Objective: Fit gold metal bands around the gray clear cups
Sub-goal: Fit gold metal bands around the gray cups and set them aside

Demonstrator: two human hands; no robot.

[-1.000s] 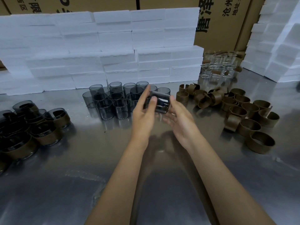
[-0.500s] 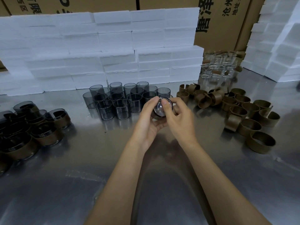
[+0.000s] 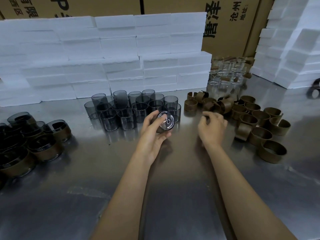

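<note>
The cup is gray and clear, held on its side above the table, its round base turned toward the camera and catching ring-shaped glints. A brown-gold edge shows at its lower side; whether a band sits fully on it cannot be told.

The left hand grips the cup, fingers curled over the top and thumb under it. The right hand is well apart from the cup, to its right, fingers loosely curled and holding nothing, just near the bands.

The loose bands lie scattered right of the hands, spreading toward the right edge. The bare cups stand upright in a cluster just beyond the left hand. The banded cups are grouped at the left edge. Foam blocks are stacked along the far side, with clear glasses far right. The near part of the table, around the forearms, is bare steel.
</note>
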